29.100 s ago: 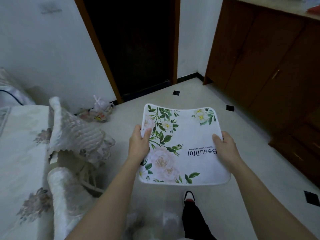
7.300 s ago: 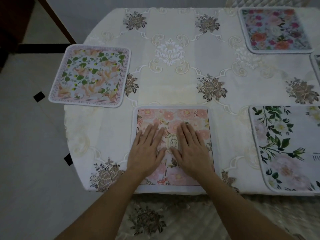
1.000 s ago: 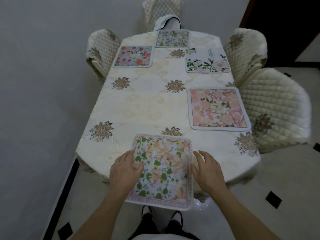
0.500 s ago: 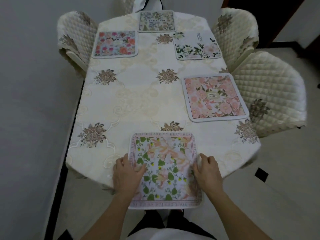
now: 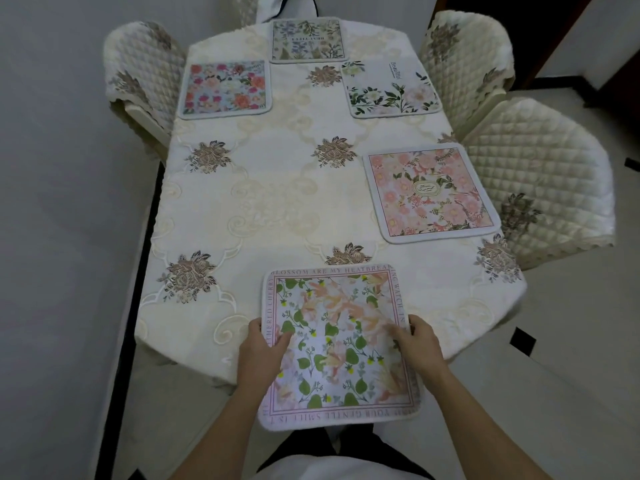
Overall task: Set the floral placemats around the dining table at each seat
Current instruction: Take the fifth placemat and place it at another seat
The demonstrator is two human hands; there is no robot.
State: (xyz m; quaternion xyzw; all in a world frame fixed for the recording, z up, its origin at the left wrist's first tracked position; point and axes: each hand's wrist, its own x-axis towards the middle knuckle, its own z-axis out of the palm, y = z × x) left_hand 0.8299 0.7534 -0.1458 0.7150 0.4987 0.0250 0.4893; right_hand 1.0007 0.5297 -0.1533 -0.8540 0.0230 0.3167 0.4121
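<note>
A home dining room: from the near end, where the left hand point(image 5: 258, 355) and right hand point(image 5: 420, 348) hold a square fabric placemat of green leaves and peach blossoms point(image 5: 332, 341), a long table in a cream embroidered tablecloth point(image 5: 277, 202) stretches away, with four more floral placemats point(image 5: 431, 194) point(image 5: 393, 88) point(image 5: 306, 39) point(image 5: 225, 88) laid beyond the grip. Chairs in cream quilted covers point(image 5: 540, 174) stand to the right of the grip and beyond it, on a pale tiled floor with black insets point(image 5: 571, 393).

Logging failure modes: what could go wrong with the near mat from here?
1. The mat hangs well past the near edge of the tablecloth. If the left hand and right hand let go now, it may slide off.
2. Pushing it forward could ruck the cloth or leave the mat skewed.
</note>
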